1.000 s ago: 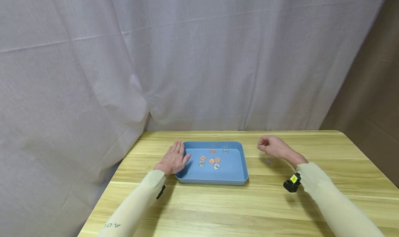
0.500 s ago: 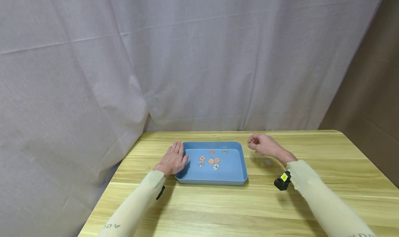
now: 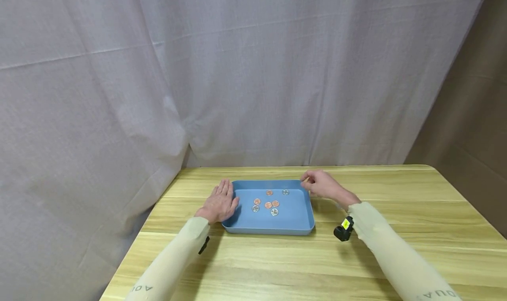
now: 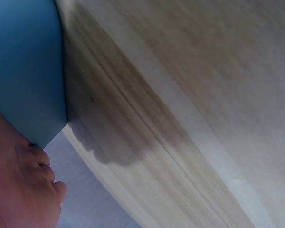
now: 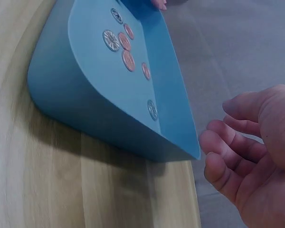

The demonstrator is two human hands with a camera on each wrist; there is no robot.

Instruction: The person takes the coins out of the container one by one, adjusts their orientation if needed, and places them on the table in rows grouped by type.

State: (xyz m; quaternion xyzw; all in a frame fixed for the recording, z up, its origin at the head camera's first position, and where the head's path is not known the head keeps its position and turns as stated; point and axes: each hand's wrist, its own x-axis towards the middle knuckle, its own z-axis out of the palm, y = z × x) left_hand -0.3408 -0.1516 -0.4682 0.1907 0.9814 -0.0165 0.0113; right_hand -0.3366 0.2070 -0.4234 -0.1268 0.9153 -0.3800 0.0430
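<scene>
A shallow blue tray (image 3: 237,227) sits on the wooden table, with several copper and silver coins (image 3: 274,212) lying flat inside it. My left hand (image 3: 218,202) rests against the tray's left wall, its fingers straight and the thumb over the rim. At the far right corner, my right hand (image 3: 322,184) is raised beside the rim, thumb and forefinger drawn together. A small copper-coloured edge, seemingly a coin (image 3: 307,180), shows between those fingertips. In the right wrist view the right hand (image 5: 256,152) has its other fingers curled, and the pinched coin is hidden there.
Another coin (image 3: 339,207) lies on the table, mostly covered by the right wrist. Behind the table (image 3: 269,266) hangs a grey curtain (image 3: 253,85). Brown panelling (image 3: 467,129) stands to the right.
My right hand has moved left from over the table to the tray's far right corner, fingertips kept together. The left hand and the coins in the tray stay put.
</scene>
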